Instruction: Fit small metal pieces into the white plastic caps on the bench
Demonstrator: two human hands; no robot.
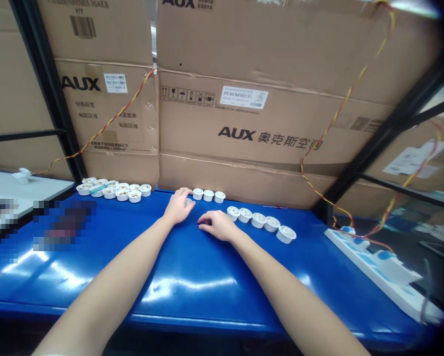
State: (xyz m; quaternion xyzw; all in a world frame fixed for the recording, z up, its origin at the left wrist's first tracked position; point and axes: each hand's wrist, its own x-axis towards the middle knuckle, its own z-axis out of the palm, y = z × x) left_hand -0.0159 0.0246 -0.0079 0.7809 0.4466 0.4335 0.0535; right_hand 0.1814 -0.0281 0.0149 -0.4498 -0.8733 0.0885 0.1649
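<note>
My left hand is closed around a small white round cup near the back of the blue table. Part of that cup is hidden by the fingers. Just to its right, three similar white cups stand in a short row. My right hand is low over the table, fingers curled and thumb close to them; a tiny dark spot shows at the fingertips, too small to name. Beside its wrist, a slanting row of several white lidded cups runs to the right.
At the back left stands a cluster of several white cups with brownish contents. Tall cardboard boxes wall off the back. A white power strip lies at the right, with twisted red-yellow wires above. Black metal posts frame the table.
</note>
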